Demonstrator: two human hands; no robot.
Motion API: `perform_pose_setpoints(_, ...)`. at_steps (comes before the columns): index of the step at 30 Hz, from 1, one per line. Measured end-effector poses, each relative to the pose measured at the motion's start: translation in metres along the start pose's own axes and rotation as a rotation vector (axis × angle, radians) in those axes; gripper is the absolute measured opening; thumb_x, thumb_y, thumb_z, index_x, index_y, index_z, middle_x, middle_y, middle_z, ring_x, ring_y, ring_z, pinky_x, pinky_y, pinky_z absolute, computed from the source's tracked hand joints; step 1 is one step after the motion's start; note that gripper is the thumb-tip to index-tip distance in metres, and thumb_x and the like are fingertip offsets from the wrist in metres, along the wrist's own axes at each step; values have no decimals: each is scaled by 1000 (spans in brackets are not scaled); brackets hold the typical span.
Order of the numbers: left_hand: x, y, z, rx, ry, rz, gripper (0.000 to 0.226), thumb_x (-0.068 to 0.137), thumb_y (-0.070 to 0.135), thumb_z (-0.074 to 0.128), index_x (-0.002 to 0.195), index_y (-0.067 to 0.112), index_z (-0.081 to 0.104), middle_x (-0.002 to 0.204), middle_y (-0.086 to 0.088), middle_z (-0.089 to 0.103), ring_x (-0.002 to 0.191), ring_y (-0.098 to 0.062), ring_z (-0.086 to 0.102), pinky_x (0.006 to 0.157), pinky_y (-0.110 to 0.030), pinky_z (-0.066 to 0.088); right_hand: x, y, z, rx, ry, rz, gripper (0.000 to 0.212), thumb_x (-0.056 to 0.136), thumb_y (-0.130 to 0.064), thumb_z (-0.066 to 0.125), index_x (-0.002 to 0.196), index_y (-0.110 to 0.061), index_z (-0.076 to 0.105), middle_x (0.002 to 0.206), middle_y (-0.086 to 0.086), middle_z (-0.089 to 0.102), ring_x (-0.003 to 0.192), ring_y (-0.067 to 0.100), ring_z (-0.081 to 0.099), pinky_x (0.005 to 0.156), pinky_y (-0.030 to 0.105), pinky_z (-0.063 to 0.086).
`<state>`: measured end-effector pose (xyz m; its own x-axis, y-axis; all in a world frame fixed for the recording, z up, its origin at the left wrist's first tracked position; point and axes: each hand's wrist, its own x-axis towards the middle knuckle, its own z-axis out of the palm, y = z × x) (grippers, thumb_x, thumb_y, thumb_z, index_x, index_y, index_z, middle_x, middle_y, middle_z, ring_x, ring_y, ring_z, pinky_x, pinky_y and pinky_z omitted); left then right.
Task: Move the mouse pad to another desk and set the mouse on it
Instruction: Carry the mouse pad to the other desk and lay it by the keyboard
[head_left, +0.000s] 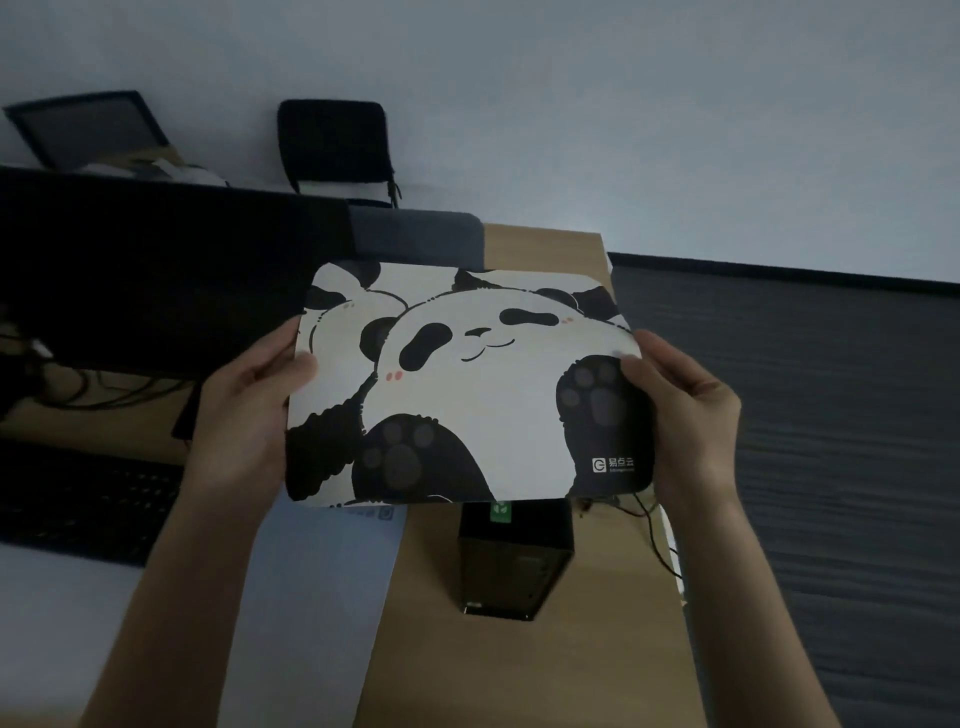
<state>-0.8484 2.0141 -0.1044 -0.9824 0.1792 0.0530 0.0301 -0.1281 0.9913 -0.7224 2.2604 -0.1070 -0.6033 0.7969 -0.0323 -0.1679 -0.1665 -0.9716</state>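
Your left hand (249, 410) and right hand (685, 415) pinch the mouse pad's (467, 384) side edges, thumbs on top, holding it above the wooden desk (587, 649). Pad: panda print, white and black, logo in one corner. Beneath: black box (514, 561), keyboard (78, 499). Beyond: monitor (156, 280), chair (335, 145), pale wall.

易点云 logo on mouse pad (467, 384) corner

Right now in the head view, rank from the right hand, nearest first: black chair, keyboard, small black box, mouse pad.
1. Mouse pad: gripped at its right edge by the right hand.
2. Small black box: on the desk, just below and left.
3. Keyboard: far left on the desk.
4. Black chair: by the far wall, upper left.
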Motion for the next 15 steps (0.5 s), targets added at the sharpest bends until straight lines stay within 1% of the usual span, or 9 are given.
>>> perform_pose_setpoints(1, -5, 4, -12, -7, 36, 28, 36, 84, 2, 49, 101, 29, 65, 90, 18, 74, 91, -1, 66, 67, -13, 51, -3, 0, 12, 5, -40, 4, 24, 73, -5, 67, 93, -18, 70, 81, -4, 74, 81, 17, 68, 76, 29, 56)
perform_pose_setpoints(3, -15, 12, -38, -33, 119, 62, 36, 84, 0, 48, 98, 28, 65, 84, 20, 74, 87, 0, 67, 63, -11, 51, -11, 4, 37, 8, -122, 15, 25, 73, -5, 67, 95, -17, 69, 84, -3, 75, 81, 16, 69, 75, 29, 57)
perform_pose_setpoints(5, -28, 20, -70, -34, 189, 81, 35, 83, 0, 47, 102, 25, 64, 89, 17, 74, 88, -4, 68, 66, -14, 52, -23, 10, 66, 7, -208, 37, 30, 73, -5, 67, 102, -14, 67, 91, 1, 73, 83, 16, 68, 75, 29, 56)
perform_pose_setpoints(7, -41, 28, -106, -14, 260, 86, 35, 84, 1, 47, 104, 24, 64, 93, 16, 74, 89, -6, 68, 67, -17, 53, -39, 17, 98, 6, -294, 62, 32, 75, -7, 67, 105, -13, 66, 93, 2, 72, 84, 15, 68, 74, 27, 56)
perform_pose_setpoints(9, -56, 36, -144, -17, 345, 92, 34, 85, 2, 47, 101, 27, 64, 86, 17, 75, 85, -6, 69, 65, -17, 54, -59, 24, 133, 6, -375, 70, 30, 75, -7, 67, 104, -13, 66, 86, -4, 73, 78, 10, 69, 68, 21, 56)
perform_pose_setpoints(11, -71, 45, -184, -22, 428, 99, 34, 85, 1, 46, 106, 24, 62, 83, 16, 75, 82, -6, 69, 64, -18, 54, -85, 30, 169, 25, -469, 96, 25, 75, -6, 67, 97, -17, 67, 74, -10, 74, 71, 7, 69, 61, 17, 55)
perform_pose_setpoints(13, -87, 56, -224, -36, 514, 118, 35, 84, 1, 47, 107, 23, 62, 82, 15, 75, 81, -6, 69, 64, -18, 55, -113, 36, 206, 49, -570, 130, 24, 75, -4, 65, 93, -20, 67, 71, -10, 74, 71, 9, 69, 59, 18, 54)
perform_pose_setpoints(15, -103, 67, -264, -47, 588, 147, 34, 84, 1, 48, 106, 22, 62, 83, 14, 75, 82, -7, 69, 63, -19, 55, -143, 40, 244, 58, -660, 162, 25, 76, -4, 65, 95, -21, 66, 74, -9, 74, 75, 12, 70, 62, 22, 56)
